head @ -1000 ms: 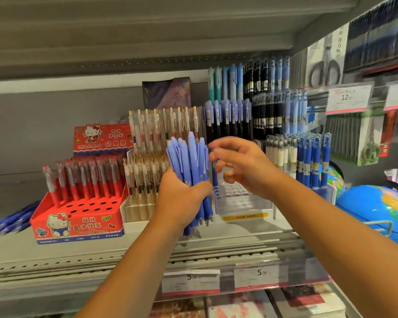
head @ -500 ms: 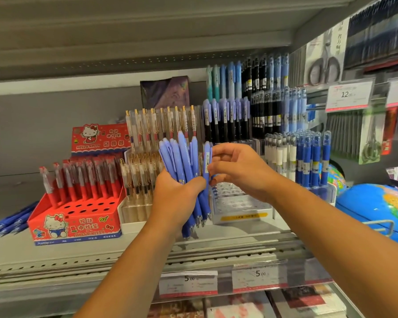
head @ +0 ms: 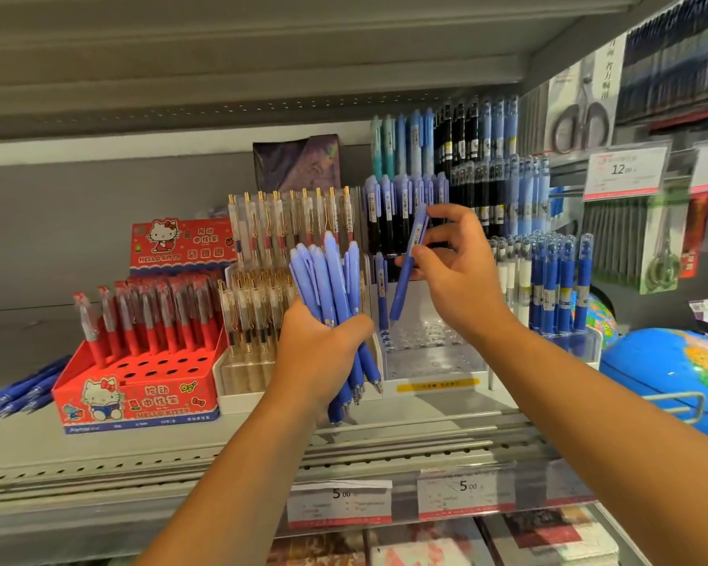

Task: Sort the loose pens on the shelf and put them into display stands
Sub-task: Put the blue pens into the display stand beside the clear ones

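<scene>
Pen bundle point(head: 332, 285) gripped in L hand point(head: 323, 357); R hand point(head: 462, 279) pinches single pen point(head: 401, 288) above clear stand point(head: 434, 363), front holes free.

You're facing a grey metal shelf point(head: 99, 447), upper board point(head: 262, 55) overhanging at twelve o'clock, grey back panel point(head: 58, 239) showing at nine.

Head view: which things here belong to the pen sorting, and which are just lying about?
Job:
- pen bundle, gripped by the left hand
- single pen, pinched by the right hand
- clear stand, mostly unfilled
- loose pens, far left on the shelf

Lying about:
- red stand
- globe
- scissors
- price tag
</scene>
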`<move>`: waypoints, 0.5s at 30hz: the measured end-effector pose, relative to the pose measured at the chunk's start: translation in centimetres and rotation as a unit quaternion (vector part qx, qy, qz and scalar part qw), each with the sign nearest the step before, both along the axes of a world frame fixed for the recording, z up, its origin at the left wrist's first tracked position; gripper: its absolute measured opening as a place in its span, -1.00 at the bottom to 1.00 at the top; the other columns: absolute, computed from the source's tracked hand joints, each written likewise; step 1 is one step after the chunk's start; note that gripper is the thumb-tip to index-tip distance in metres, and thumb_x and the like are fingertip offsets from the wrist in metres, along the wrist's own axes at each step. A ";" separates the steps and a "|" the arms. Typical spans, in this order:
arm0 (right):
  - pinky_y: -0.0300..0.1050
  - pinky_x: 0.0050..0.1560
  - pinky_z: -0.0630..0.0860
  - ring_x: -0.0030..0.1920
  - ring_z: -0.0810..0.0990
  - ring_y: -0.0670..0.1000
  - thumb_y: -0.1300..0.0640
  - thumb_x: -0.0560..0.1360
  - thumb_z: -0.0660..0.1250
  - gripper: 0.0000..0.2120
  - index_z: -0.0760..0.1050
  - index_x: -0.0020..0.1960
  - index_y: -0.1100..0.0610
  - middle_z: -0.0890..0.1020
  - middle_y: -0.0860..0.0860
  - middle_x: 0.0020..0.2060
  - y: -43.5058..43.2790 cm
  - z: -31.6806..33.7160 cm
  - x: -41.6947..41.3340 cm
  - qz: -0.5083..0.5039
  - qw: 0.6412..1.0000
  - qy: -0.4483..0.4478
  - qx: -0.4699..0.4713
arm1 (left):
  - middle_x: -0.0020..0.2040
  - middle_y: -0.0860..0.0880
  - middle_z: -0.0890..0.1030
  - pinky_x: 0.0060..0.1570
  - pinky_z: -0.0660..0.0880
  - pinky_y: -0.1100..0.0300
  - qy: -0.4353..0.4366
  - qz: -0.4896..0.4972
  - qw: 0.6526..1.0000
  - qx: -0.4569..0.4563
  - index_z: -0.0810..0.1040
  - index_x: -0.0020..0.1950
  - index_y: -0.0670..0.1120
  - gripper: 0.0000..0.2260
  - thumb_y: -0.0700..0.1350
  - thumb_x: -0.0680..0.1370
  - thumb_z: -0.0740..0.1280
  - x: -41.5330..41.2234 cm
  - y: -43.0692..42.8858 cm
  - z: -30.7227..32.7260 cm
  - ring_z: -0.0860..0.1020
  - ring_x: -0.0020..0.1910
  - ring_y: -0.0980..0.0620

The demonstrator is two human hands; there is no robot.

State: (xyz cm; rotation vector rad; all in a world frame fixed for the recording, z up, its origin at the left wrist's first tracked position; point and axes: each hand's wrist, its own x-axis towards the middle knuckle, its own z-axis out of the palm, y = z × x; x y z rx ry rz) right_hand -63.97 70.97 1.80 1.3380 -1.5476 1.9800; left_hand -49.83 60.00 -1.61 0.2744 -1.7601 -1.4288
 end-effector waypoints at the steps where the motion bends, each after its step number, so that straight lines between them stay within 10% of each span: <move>1: -0.02 -0.05 0.65 -0.08 0.69 -0.01 0.31 0.59 0.25 -0.66 0.35 0.22 -0.08 0.54 0.00 -0.08 0.0 0.0 -0.2 -0.017 1.000 0.001 0.003 | -0.35 0.03 0.53 -0.43 0.52 0.23 -0.002 -0.001 1.000 -0.002 0.54 -0.06 -0.06 -0.85 -0.26 0.46 0.44 0.0 0.0 0.0 0.54 -0.45 0.15; 15: -0.01 -0.20 0.62 -0.12 0.64 -0.05 0.42 0.50 0.23 -0.56 0.38 0.12 -0.11 0.57 0.05 -0.11 -1.4 -1.4 -2.1 -0.101 0.974 0.000 0.201 | -0.42 0.07 0.52 -0.35 0.58 0.02 -0.022 -0.013 0.999 -0.033 0.54 -0.07 -0.03 -0.86 -0.23 0.46 0.44 0.0 0.1 -0.1 0.52 -0.45 0.06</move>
